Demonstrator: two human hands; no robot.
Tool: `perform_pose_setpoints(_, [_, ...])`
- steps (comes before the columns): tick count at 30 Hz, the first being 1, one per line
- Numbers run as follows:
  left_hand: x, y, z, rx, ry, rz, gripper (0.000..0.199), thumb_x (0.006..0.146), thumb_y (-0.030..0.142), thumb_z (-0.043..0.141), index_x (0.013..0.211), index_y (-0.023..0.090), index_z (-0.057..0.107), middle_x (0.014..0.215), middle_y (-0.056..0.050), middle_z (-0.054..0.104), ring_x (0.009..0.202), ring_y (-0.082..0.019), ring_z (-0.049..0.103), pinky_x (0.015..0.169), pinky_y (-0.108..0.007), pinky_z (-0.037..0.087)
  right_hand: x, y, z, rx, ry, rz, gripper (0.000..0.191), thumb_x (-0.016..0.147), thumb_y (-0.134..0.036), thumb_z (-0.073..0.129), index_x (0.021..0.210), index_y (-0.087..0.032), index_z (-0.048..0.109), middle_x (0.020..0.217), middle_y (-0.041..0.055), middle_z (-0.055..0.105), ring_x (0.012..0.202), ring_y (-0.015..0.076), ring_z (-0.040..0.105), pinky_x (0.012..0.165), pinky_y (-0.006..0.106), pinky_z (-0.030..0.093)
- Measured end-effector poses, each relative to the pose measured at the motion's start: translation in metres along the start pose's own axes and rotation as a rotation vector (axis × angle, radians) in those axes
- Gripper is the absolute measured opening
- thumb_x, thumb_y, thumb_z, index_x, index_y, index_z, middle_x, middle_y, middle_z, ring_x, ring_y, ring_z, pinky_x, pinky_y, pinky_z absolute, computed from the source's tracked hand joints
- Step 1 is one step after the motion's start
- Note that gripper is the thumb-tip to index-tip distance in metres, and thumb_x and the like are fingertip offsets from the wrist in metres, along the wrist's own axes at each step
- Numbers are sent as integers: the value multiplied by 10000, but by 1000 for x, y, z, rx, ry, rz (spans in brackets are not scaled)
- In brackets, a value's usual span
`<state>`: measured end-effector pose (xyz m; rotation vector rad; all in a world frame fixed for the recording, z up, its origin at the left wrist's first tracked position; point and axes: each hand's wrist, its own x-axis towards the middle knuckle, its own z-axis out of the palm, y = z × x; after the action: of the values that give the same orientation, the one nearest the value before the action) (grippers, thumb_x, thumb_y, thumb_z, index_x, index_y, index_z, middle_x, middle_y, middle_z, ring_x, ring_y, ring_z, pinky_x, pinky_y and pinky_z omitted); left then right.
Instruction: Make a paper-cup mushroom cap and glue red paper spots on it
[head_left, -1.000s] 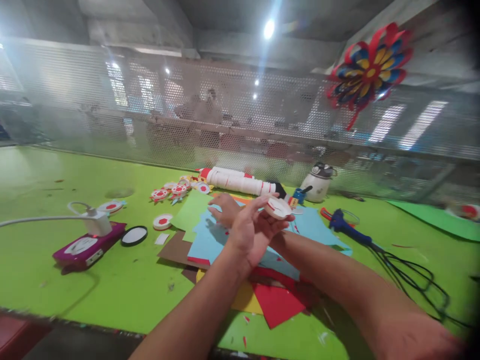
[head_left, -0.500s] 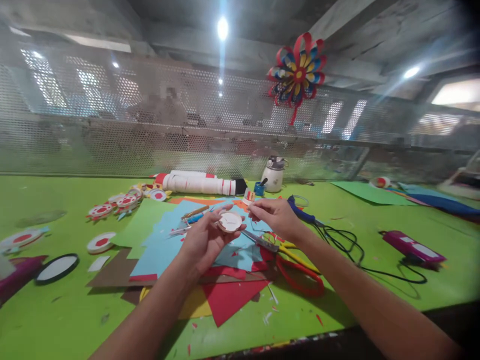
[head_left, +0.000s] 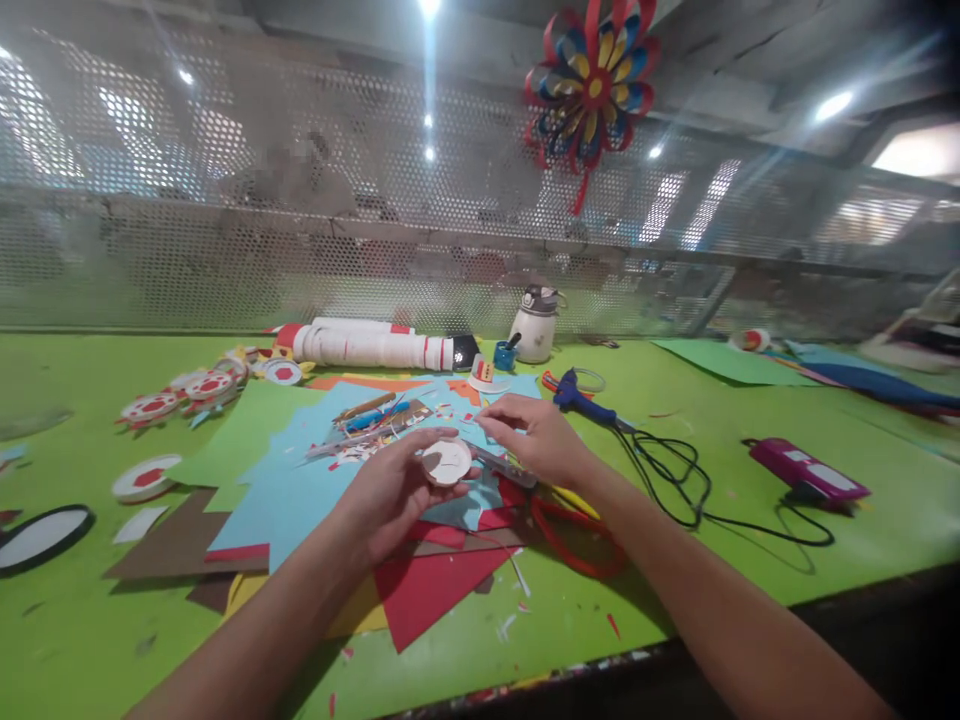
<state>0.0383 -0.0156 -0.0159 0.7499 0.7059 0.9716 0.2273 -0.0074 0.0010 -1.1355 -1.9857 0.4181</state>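
My left hand (head_left: 390, 490) is closed around the edge of a small white round disc (head_left: 447, 461) with a raised rim and a thin dark line on its face. Just right of the disc, my right hand (head_left: 544, 440) has thumb and forefinger pinched together. Whatever lies between those fingertips is too small to make out. Under the right hand lies a pair of scissors with red and yellow handles (head_left: 574, 545), partly hidden. Beneath both hands is a pile of coloured paper sheets (head_left: 255, 505), with tools and paper scraps (head_left: 367, 425) on top.
A blue glue gun (head_left: 583, 400) lies to the right, its black cord (head_left: 667, 480) looping towards a purple box (head_left: 814, 470). Red-and-white paper wheels (head_left: 150, 408) sit at left. Behind stand a white paper tube (head_left: 367, 345), a blue pot (head_left: 505, 354) and a bottle (head_left: 534, 330).
The view has tilted down and turned slightly right, so the table things appear further left and higher. My left hand still holds the disc; my right hand remains pinched beside it.
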Motion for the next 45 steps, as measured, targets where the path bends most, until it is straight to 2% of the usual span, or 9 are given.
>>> perform_pose_setpoints(9, [3,-3,-3,59,87,27,244,746,-9,593,960,99,553,859,-168,710,709,-226,715,513,-225,557,19,64,-18,90,82,334,149,829,-246,598,776,-131,676,648,21,632,579,121,574,574,253,487])
perform_pose_setpoints(15, [1,18,9,62,112,87,292,730,-35,556,1005,56,586,891,-181,710,750,-233,715,568,-223,580,27,91,-36,180,135,593,266,912,-315,551,1113,-142,574,1066,64,617,869,172,625,739,360,536])
perform_pose_setpoints(18, [3,24,10,73,114,87,292,726,-45,544,1004,34,585,848,-179,707,757,-247,715,605,-246,594,29,96,-44,204,162,665,302,910,-314,552,1163,-151,556,1139,82,593,941,198,612,788,395,526])
perform_pose_setpoints(24, [8,8,-6,109,73,46,266,750,-23,538,986,98,541,795,-128,707,738,-238,720,648,-299,600,32,99,-50,191,196,717,313,907,-315,556,1175,-154,551,1163,85,584,966,207,605,806,408,519])
perform_pose_setpoints(27, [7,0,-15,182,47,7,231,747,35,584,963,107,545,858,-139,705,705,-239,718,540,-255,574,34,104,-47,163,207,730,314,907,-316,555,1178,-157,550,1168,84,582,970,208,604,807,410,519])
perform_pose_setpoints(31, [5,-3,-22,192,-13,36,165,757,77,592,918,106,568,849,-135,698,613,-178,682,424,-185,476,43,112,-34,133,207,741,316,906,-314,556,1180,-157,549,1170,85,580,973,209,603,809,411,518])
perform_pose_setpoints(35, [6,-4,-24,167,-62,51,166,754,92,608,915,104,571,833,-133,694,615,-151,653,465,-186,471,61,120,-21,107,207,729,312,907,-312,556,1180,-161,550,1175,85,579,975,208,602,811,410,518])
perform_pose_setpoints(40, [9,-3,-26,128,-42,38,179,763,124,616,937,105,576,826,-123,689,638,-151,649,502,-198,492,83,123,-21,78,223,707,308,907,-315,554,1176,-166,554,1179,83,578,977,209,601,812,408,518])
perform_pose_setpoints(45, [9,0,-28,107,-11,86,191,744,113,624,930,107,580,826,-116,685,637,-141,632,524,-209,500,74,120,-28,78,229,704,313,908,-317,553,1179,-161,550,1170,83,581,972,208,604,809,410,519])
